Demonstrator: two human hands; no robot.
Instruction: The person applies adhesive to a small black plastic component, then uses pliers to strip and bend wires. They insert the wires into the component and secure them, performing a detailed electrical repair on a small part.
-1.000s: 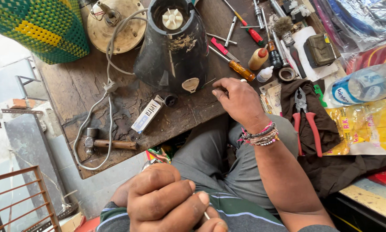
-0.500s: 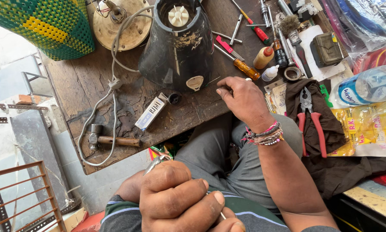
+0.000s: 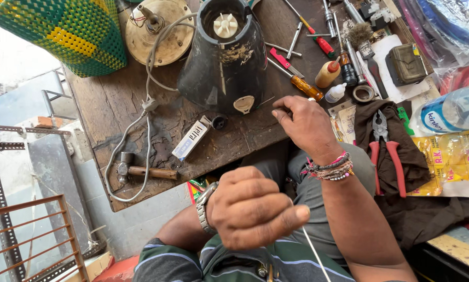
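At the lower centre of the frame the left hand [image 3: 250,209], a metal watch at its wrist, is curled into a loose fist, pinching a thin pale wire [image 3: 311,250] that runs down toward the bottom edge. Right of centre, the right hand [image 3: 307,125], with beaded bracelets at its wrist, pinches something too thin to make out, just beside the black plastic mixer base [image 3: 224,57] on the worn wooden table [image 3: 114,104], with red-handled pliers [image 3: 386,151] on a dark cloth at the right
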